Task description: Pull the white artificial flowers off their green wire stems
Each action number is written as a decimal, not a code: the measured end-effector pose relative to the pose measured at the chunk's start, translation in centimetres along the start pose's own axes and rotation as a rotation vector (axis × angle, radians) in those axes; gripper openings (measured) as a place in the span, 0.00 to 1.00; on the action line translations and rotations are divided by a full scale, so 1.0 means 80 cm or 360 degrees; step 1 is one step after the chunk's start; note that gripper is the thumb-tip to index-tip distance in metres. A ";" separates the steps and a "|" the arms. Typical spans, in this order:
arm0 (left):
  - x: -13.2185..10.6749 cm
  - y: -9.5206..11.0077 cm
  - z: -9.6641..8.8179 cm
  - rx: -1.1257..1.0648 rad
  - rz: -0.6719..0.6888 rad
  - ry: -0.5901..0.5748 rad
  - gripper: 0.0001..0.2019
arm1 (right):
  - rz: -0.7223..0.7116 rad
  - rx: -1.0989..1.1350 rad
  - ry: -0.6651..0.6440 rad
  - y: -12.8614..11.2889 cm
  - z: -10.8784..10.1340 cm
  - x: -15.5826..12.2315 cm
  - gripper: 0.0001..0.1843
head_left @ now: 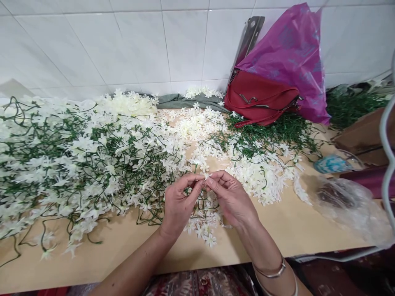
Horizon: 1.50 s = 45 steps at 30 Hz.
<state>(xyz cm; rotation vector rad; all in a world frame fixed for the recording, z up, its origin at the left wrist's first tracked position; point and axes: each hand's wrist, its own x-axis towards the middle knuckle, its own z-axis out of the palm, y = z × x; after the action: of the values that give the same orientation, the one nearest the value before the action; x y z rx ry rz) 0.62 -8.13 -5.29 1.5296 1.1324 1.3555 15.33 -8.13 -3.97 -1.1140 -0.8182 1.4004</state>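
My left hand (179, 201) and my right hand (230, 195) meet above the table's middle, fingertips pinched together on one small white artificial flower (206, 175). A thin green stem hangs below the left fingers. Under the hands lies a small heap of loose white flowers (203, 228). A large pile of green stems with white flowers (77, 160) covers the left of the tan table (277, 234). Another heap of white blossoms (259, 174) lies just right of my right hand. Two metal bangles circle my right wrist.
A red bag (259, 98) with a purple plastic bag (290, 53) leans on the white tiled wall at the back. Green foliage (284, 131) lies before it. A clear plastic bag (348, 205), a brown box (367, 133) and a white wire frame (387, 164) stand at right.
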 end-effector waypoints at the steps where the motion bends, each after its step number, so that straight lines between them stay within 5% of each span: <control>1: 0.001 0.001 -0.001 0.0048 0.0034 0.0002 0.04 | -0.0003 -0.0014 0.0002 0.000 0.000 0.000 0.17; 12: 0.003 -0.001 -0.003 0.0097 0.0149 0.0035 0.05 | 0.0041 0.0119 0.0067 0.003 0.005 -0.002 0.17; 17: 0.004 -0.002 0.002 -0.0150 -0.0079 0.0073 0.04 | 0.0076 0.0224 0.0106 -0.002 0.012 -0.003 0.16; 23: 0.010 0.000 -0.001 0.0028 0.0228 -0.0014 0.06 | 0.0166 0.0276 0.0097 -0.008 0.009 -0.005 0.21; 32: 0.015 -0.002 -0.010 -0.0129 0.0068 -0.0197 0.04 | -0.0050 0.0046 0.0052 0.004 0.002 -0.002 0.13; 38: 0.011 -0.004 -0.008 -0.0315 -0.0176 -0.0133 0.05 | -0.0251 -0.0005 0.0099 0.021 0.002 -0.001 0.07; 45: 0.020 0.005 -0.008 -0.0973 -0.0582 0.0133 0.14 | -0.0411 0.0067 0.0337 0.017 -0.022 0.006 0.10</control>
<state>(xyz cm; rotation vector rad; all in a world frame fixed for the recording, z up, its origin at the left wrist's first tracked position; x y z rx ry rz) 0.11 -6.73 -4.33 0.7921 0.8760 1.3490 16.55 -8.07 -5.88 -1.0621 -0.7469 1.0616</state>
